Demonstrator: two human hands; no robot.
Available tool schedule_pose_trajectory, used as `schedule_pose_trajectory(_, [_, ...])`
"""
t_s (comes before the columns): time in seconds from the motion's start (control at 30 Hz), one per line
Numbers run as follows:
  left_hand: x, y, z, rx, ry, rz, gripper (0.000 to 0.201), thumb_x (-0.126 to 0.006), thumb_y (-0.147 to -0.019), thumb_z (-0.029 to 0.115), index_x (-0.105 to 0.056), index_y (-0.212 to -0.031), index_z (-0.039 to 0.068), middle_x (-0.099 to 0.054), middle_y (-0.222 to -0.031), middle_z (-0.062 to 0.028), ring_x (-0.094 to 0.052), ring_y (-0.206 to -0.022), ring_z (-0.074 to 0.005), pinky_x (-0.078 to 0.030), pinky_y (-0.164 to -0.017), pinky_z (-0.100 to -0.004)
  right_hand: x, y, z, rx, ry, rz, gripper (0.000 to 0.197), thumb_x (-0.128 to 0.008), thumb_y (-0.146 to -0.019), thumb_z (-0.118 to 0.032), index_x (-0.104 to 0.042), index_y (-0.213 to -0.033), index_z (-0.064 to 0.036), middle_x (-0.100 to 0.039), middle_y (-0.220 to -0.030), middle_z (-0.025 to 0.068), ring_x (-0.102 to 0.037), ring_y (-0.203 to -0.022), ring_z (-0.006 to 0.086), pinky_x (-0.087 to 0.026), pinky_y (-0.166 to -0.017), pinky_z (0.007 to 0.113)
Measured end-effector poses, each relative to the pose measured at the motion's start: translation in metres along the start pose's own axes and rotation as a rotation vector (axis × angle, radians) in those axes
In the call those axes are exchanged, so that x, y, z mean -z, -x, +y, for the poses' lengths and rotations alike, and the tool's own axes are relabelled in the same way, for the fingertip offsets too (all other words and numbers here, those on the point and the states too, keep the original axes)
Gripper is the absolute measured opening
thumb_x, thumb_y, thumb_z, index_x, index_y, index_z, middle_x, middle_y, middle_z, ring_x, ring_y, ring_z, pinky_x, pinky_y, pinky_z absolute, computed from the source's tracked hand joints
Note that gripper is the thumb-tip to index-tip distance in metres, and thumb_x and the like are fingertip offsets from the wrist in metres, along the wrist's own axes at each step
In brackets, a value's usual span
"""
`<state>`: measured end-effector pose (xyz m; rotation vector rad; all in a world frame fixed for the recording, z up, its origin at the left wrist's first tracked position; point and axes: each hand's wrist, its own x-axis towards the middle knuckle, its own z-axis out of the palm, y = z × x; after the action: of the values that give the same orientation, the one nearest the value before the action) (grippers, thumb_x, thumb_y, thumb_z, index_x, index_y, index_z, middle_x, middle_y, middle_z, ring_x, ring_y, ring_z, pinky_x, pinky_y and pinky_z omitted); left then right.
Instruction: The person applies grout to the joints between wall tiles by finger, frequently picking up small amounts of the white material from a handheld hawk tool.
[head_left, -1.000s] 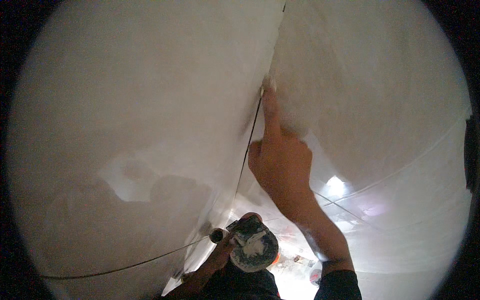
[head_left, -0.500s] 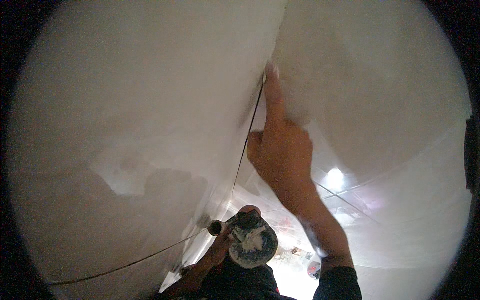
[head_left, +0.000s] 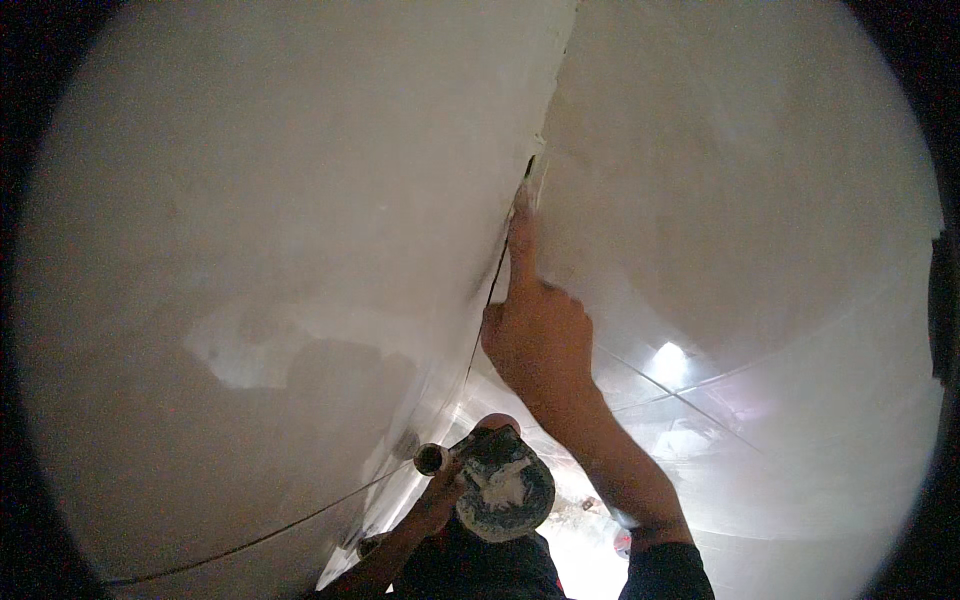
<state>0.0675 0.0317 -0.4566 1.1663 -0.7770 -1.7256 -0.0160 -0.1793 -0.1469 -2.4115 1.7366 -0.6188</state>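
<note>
My right hand reaches up to the corner joint between two glossy pale tiled walls. Its index finger is stretched out with the tip against the joint, while the other fingers are curled and hold nothing. Below the fingertip the joint shows as a thin dark gap. Just above it lies a short dark hole, and cream-coloured filler with ragged edges runs further up. Low in the view, my left hand grips a dark round tub with whitish paste in it; its fingers are partly hidden.
A round pipe opening stands by the left wall, close to the tub. A tile seam crosses that wall low down. On the right wall a bright light reflection shows. Bright floor lies below.
My right hand has moved down along the joint and slightly left, uncovering the small dark hole and filler above its fingertip. The left hand with the tub has hardly moved.
</note>
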Motion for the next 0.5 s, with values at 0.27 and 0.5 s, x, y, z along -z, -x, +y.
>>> schedule_pose_trajectory(0.27, [-0.002,0.006,-0.003,0.006,-0.005,0.004,0.062,-0.049,-0.099,0.032,-0.028,-0.146,-0.001,-0.035,-0.148,-0.0140,-0.030,-0.137,-0.0251,-0.023,-0.114,-0.0375,0.039,-0.014,0.001,0.226,-0.168,0.332,0.097,-0.062,-0.071,-0.001,-0.013,-0.152,-0.0180,-0.062,-0.059,0.0124,-0.065,-0.056,0.0316,-0.056,-0.058,0.043])
schedule_pose_trajectory(0.5, [-0.004,0.008,0.013,-0.002,-0.020,-0.006,0.061,-0.048,-0.099,0.032,-0.027,-0.146,-0.001,-0.034,-0.149,-0.0142,-0.029,-0.138,-0.0255,-0.021,-0.114,-0.0376,0.008,0.007,0.001,0.026,-0.004,-0.005,0.096,-0.063,-0.071,-0.006,-0.013,-0.152,-0.0157,-0.065,-0.064,0.0128,-0.066,-0.057,0.0319,-0.057,-0.062,0.042])
